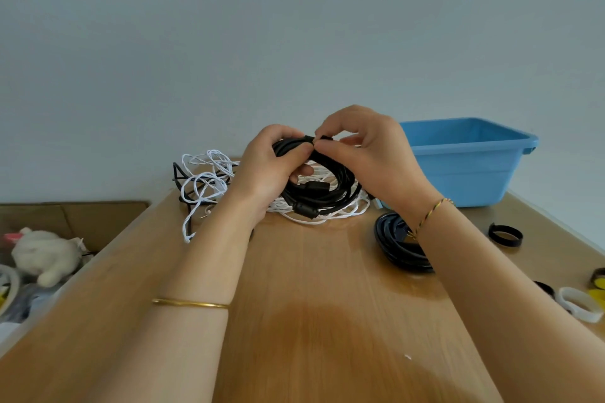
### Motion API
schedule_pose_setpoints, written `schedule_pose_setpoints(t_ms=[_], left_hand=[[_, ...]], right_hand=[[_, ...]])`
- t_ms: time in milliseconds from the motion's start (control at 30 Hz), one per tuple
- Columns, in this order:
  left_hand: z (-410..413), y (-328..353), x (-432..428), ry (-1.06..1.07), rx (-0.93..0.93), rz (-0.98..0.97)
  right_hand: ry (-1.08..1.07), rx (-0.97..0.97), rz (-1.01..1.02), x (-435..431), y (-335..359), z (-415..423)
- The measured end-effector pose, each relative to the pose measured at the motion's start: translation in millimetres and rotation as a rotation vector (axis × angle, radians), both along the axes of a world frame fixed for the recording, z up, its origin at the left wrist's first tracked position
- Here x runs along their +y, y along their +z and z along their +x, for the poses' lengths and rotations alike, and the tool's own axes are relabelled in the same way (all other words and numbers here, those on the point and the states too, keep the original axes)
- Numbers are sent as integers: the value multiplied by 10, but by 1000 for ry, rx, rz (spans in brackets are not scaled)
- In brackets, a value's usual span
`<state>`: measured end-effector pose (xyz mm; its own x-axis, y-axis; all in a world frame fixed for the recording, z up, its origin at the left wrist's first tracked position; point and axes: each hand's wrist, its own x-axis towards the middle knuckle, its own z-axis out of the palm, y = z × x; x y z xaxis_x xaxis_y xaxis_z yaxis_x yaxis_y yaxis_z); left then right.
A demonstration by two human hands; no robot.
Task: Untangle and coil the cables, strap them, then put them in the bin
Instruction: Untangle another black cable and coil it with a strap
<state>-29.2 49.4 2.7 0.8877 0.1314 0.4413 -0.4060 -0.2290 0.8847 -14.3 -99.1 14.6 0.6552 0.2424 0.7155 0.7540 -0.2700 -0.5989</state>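
A coiled black cable [322, 190] is held up over the far middle of the wooden table [327, 304]. My left hand [271, 170] grips the coil's top left, fingers curled round the bundle. My right hand [366, 150] pinches a black strap [319, 138] at the top of the coil. Beneath and to the left lies a tangled white cable [204, 180] mixed with a black one. Another coiled black cable [397, 247] rests on the table under my right wrist. The blue bin [465, 170] stands at the back right.
Loose straps lie along the table's right edge: a black loop [505, 234], a white one [577, 304] and a yellow-black one [597, 281]. A cardboard box [82, 219] with a white plush toy [45, 255] sits left of the table. A pale wall stands behind.
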Motion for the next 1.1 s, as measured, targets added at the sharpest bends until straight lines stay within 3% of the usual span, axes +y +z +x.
schedule_pose_setpoints(t_ms=[133, 467, 733, 967, 1100], left_hand=[[12, -29, -3, -39, -6, -16], [-30, -63, -145, -189, 32, 41], [-91, 0, -131, -173, -44, 147], [-92, -12, -168, -81, -87, 188], [-68, -7, -180, -59, -99, 183]], right_hand=[[9, -62, 4, 35, -11, -1], [-107, 227, 281, -38, -63, 91], [-156, 229, 255, -4, -65, 111], [-53, 399, 301, -31, -51, 98], [-120, 296, 186, -51, -35, 102]])
